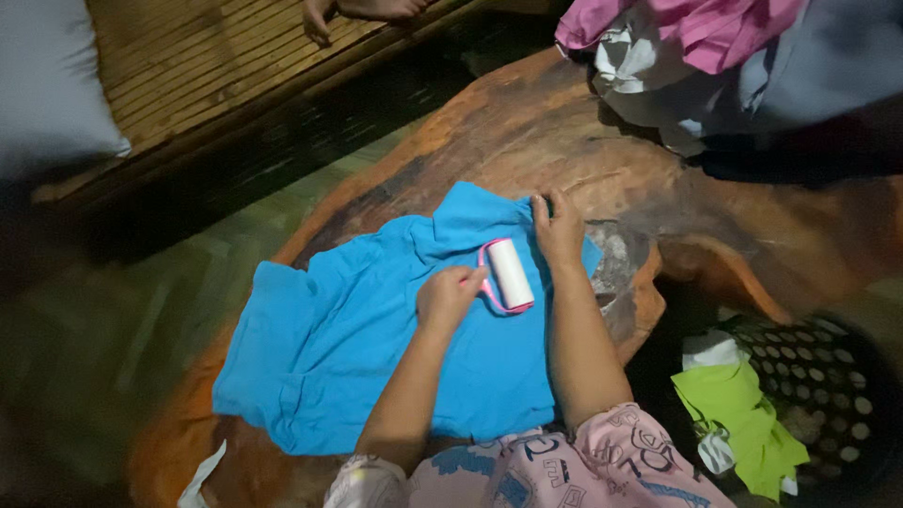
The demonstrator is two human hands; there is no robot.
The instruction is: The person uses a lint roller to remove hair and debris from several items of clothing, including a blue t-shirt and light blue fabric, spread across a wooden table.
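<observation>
Head camera looked down on a lint roller [509,274], white drum on a pink frame, lying on a bright blue shirt [357,348] spread over the desk [564,132], a thick slab of reddish-brown wood with an irregular edge. The left hand [449,297] sat just left of the roller, its fingers [467,277] curled in around the pink handle at the drum's near end, so the roller lay directly against them. The right hand [559,229] was just right of the roller's far end, palm down, its fingers [544,209] partly bent and pressing on the shirt near the collar, pinning the cloth rather than gripping the roller. The roller lay between the two hands, angled away from the person.

Beyond the shirt, at the desk's far right, sat a heap of clothes [677,56] in pink, white and grey-blue. To the right of the desk, lower down, a dark perforated laundry basket [828,386] held a lime-green garment [743,419] and a white one. At the bottom edge showed the person's pink patterned clothing [564,466]. Top left lay a bamboo mat [188,56] with a grey cushion [47,75], and another person's hand [318,17] rested at the mat's far edge.
</observation>
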